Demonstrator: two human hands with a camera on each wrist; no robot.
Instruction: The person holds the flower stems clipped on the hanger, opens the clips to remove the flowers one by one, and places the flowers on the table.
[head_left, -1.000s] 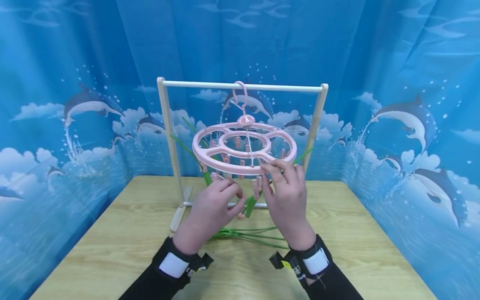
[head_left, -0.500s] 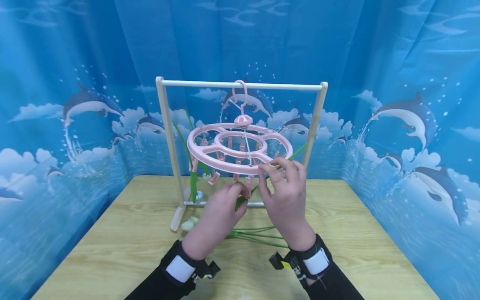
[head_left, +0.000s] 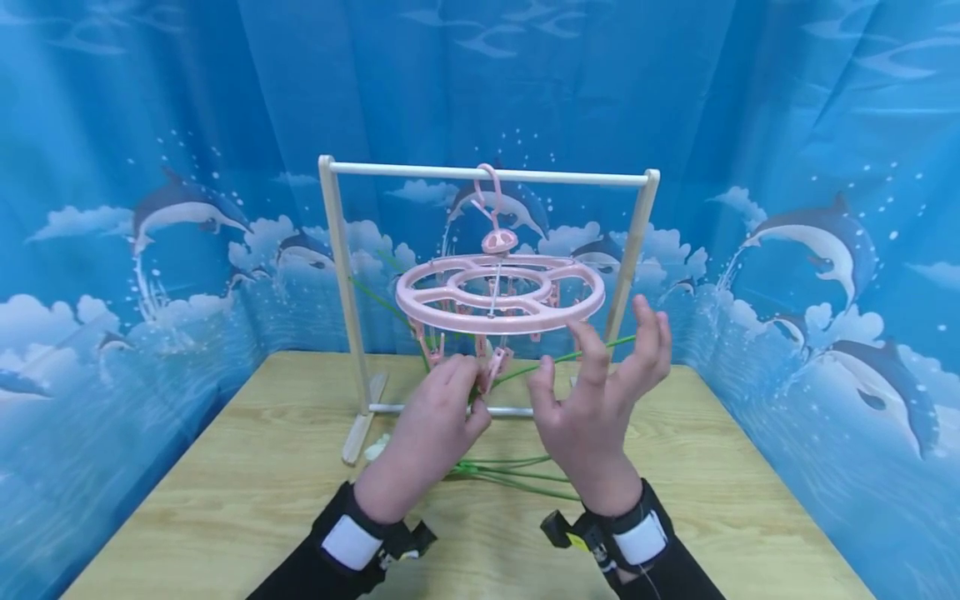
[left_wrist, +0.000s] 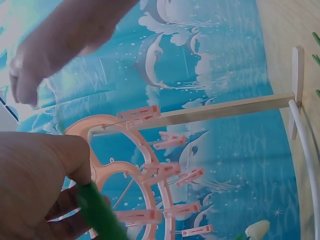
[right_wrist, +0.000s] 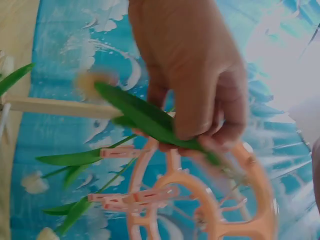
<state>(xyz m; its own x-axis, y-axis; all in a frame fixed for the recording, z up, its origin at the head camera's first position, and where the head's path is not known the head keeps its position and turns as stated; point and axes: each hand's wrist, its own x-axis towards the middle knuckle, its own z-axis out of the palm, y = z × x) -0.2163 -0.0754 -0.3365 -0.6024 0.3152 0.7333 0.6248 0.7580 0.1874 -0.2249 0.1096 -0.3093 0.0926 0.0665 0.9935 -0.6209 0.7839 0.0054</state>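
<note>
A round pink clip hanger (head_left: 480,322) hangs by its hook from a white bar, with pink clothespins dangling below its rings. Just under its front rim my left hand (head_left: 420,429) pinches an artificial flower by its stem and green leaf (right_wrist: 142,117), right beside a clothespin (head_left: 497,365). The blurred pale flower head (right_wrist: 92,84) shows past the leaf in the right wrist view. To the right, my right hand (head_left: 600,400) has its fingers spread, holding nothing. Its index fingertip is close to the rim; whether it touches I cannot tell.
The wooden stand (head_left: 637,242) frames the hanger on both sides. Other flowers with leaves (right_wrist: 70,159) hang in clothespins on the hanger. Several green stems (head_left: 517,473) and a pale flower head (head_left: 377,447) lie on the wooden table (head_left: 720,500).
My right hand has let go of the hanger's rim and spread its fingers. The left hand moved right to the front clothespin, then stayed near it with the flower. The hanger has swung and turned slightly.
</note>
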